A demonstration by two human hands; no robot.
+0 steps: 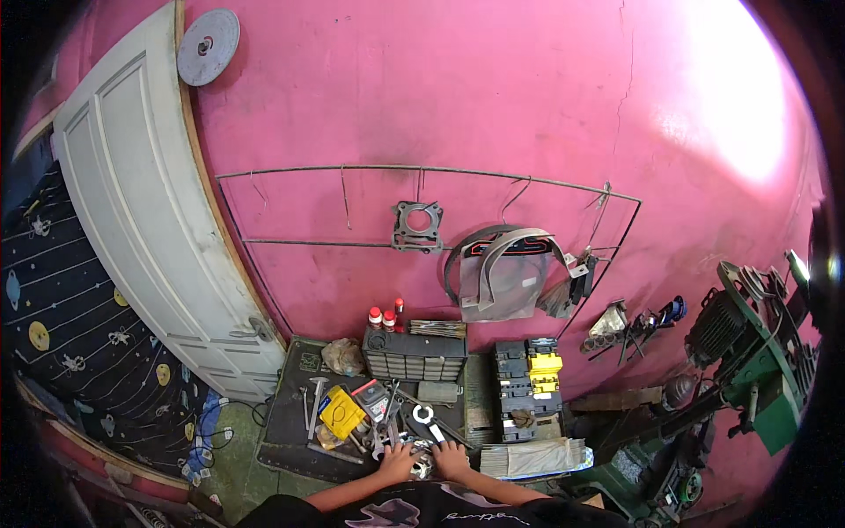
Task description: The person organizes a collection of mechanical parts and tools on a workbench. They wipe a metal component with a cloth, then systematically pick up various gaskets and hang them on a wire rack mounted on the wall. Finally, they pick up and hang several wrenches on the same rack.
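Observation:
Both of my hands are low in the middle of the head view, over metal tools on a dark work mat [290,422]. My left hand [398,461] rests beside a cluster of wrenches [380,440], fingers apart. Just right of it, my right hand [451,460] has its fingers spread, close to a large pale wrench [429,422]. Small shiny metal parts [423,464] lie between the hands. A yellow case [341,414] and a grey-and-red box [373,399] sit beyond the left hand, with a hammer [316,405] farther left.
Behind the mat stands a dark drawer cabinet [414,356] with red-and-white bottles [376,315] on it. Black-and-yellow cases [526,387] and a wrapped stack [537,458] are to the right. Green machinery [770,387] stands at far right; a white door [158,194] is at left.

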